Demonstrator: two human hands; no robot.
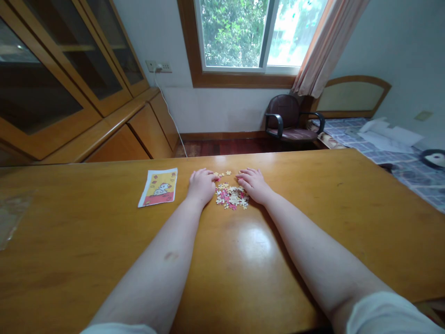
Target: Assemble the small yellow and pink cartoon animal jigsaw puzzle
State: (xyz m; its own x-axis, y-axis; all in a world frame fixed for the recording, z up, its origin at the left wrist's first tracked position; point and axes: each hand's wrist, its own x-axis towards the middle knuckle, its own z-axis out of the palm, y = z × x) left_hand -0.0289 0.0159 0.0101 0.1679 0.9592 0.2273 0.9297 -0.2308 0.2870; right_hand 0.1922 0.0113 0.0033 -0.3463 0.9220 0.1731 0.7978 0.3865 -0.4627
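Observation:
A small heap of jigsaw pieces [232, 196], cream, pink and red, lies on the wooden table [243, 260] between my hands. My left hand [201, 184] rests palm down at the heap's left edge, fingers curled toward a few loose pieces [223, 174] beyond the heap. My right hand [252, 183] lies palm down on the heap's right edge, fingers stretched toward the same loose pieces. I cannot see anything gripped in either hand. A picture card [159, 187] showing a white cartoon animal on yellow and red lies flat to the left of my left hand.
A clear plastic bag [12, 215] lies at the table's far left. Beyond the table stand a wooden cabinet [79, 93] with glass doors, a dark armchair [288, 120] under the window, and a bed [392, 148] at the right.

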